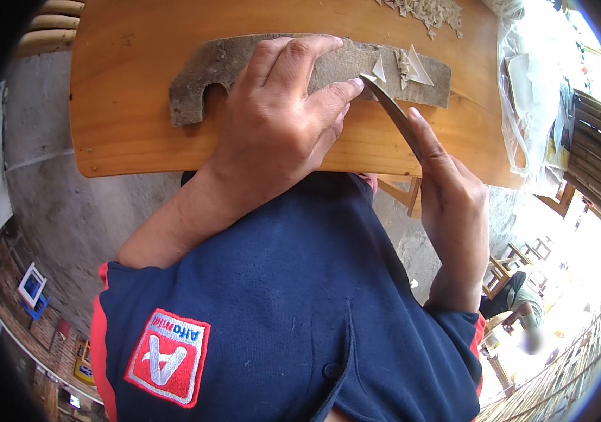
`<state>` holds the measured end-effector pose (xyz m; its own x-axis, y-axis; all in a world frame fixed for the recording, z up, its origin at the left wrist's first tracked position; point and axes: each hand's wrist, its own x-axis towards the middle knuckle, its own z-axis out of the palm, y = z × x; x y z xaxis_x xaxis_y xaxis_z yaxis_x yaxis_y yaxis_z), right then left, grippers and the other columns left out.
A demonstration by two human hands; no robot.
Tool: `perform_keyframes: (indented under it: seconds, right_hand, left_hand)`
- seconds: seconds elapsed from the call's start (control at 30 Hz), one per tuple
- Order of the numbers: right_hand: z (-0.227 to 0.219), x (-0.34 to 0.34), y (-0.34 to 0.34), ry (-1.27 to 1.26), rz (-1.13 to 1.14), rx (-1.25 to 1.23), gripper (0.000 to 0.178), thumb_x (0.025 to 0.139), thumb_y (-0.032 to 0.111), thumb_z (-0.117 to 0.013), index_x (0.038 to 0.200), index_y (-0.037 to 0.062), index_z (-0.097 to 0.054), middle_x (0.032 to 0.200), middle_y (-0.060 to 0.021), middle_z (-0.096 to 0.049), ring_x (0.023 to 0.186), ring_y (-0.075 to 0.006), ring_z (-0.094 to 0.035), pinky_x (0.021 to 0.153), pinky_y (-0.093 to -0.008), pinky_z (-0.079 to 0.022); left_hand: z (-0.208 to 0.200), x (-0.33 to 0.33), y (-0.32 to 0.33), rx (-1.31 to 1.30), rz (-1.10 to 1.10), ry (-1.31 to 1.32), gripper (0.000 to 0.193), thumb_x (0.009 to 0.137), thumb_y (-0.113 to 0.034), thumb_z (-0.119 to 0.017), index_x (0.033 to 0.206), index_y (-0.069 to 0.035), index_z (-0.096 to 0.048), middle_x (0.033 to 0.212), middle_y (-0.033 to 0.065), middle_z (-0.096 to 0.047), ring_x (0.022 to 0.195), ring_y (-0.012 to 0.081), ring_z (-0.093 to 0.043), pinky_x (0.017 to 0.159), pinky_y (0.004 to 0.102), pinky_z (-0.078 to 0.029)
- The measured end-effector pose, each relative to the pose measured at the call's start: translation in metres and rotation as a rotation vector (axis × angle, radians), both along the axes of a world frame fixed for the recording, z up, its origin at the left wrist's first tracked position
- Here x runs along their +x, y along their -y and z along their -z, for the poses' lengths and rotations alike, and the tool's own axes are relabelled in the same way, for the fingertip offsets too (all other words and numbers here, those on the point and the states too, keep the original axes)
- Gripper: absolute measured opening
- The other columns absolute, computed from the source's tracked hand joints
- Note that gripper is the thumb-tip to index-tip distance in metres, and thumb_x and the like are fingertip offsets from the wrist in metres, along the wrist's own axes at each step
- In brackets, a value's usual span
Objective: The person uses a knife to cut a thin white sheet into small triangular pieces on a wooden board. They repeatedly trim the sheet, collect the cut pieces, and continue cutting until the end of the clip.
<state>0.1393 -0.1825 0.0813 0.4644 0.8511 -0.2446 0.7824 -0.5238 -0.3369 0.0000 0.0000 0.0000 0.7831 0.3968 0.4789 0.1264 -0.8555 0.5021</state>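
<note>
My left hand (279, 112) grips a worn wooden block (392, 67) lying on the table, its fingers over the top. The block has a rounded notch near its left end. One fingertip rests beside a small pale sliver (368, 77) at the tip of a curved knife (399, 119). My right hand (452, 179) is closed round the knife's near end, and its handle is hidden. Further right on the block lie a pale triangular piece (419, 69), a narrower one (378, 69) and several tiny scraps.
The wooden table (138, 148) ends just in front of me. A heap of small pale triangles (431, 13) lies at its far side. Clear plastic bags (522, 91) hang over the right edge. Another person (522, 306) is at the lower right, near wooden stools.
</note>
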Motion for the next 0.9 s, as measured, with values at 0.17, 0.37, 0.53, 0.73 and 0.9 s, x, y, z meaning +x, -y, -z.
perform_keyframes:
  seconds: [0.17, 0.37, 0.53, 0.73, 0.9]
  right_hand:
    - [0.002, 0.002, 0.013, -0.037, 0.072, 0.099, 0.063, 0.092, -0.012, -0.06, 0.147, 0.0165, -0.061, 0.1, -0.0226, -0.074, 0.084, -0.0272, -0.075, 0.081, -0.0345, -0.056]
    - [0.001, -0.008, 0.006, -0.053, 0.056, 0.067, 0.064, 0.09, -0.013, -0.06, 0.147, 0.0159, -0.061, 0.102, -0.023, -0.075, 0.085, -0.0254, -0.075, 0.082, -0.0351, -0.056]
    - [0.002, -0.006, 0.007, -0.067, 0.076, 0.134, 0.063, 0.09, -0.013, -0.06, 0.146, 0.0156, -0.062, 0.098, -0.0227, -0.074, 0.081, -0.0269, -0.074, 0.079, -0.0362, -0.056]
    - [0.006, 0.001, 0.0, 0.025, -0.057, 0.1, 0.064, 0.089, -0.011, -0.062, 0.146, 0.0174, -0.063, 0.086, -0.0182, -0.07, 0.072, -0.0253, -0.069, 0.072, -0.037, -0.056]
    - [0.006, 0.009, -0.002, 0.084, -0.106, 0.067, 0.066, 0.088, -0.01, -0.065, 0.145, 0.0226, -0.064, 0.074, -0.0135, -0.062, 0.064, -0.0236, -0.064, 0.066, -0.0389, -0.054]
  left_hand:
    - [0.001, 0.006, 0.004, -0.03, -0.027, 0.03, 0.035, 0.082, -0.01, -0.076, 0.116, -0.013, -0.079, 0.131, 0.0119, -0.064, 0.11, 0.0287, -0.059, 0.094, 0.0388, -0.049]
    - [-0.004, 0.0, -0.002, 0.031, -0.025, -0.041, 0.036, 0.082, -0.009, -0.076, 0.118, -0.014, -0.078, 0.132, 0.0106, -0.064, 0.106, 0.0268, -0.058, 0.092, 0.0374, -0.05]
    - [0.003, -0.001, 0.0, -0.048, -0.013, 0.057, 0.036, 0.079, -0.005, -0.077, 0.114, -0.015, -0.079, 0.132, 0.0089, -0.065, 0.095, 0.0227, -0.055, 0.083, 0.033, -0.047]
    - [0.002, -0.001, -0.002, -0.041, 0.016, 0.075, 0.033, 0.075, -0.002, -0.077, 0.105, -0.014, -0.081, 0.134, 0.0084, -0.065, 0.094, 0.0211, -0.053, 0.081, 0.0318, -0.045]
    - [0.0, -0.002, 0.0, -0.044, 0.012, 0.056, 0.032, 0.075, -0.001, -0.076, 0.104, -0.013, -0.081, 0.135, 0.0098, -0.064, 0.097, 0.022, -0.054, 0.087, 0.0332, -0.046]
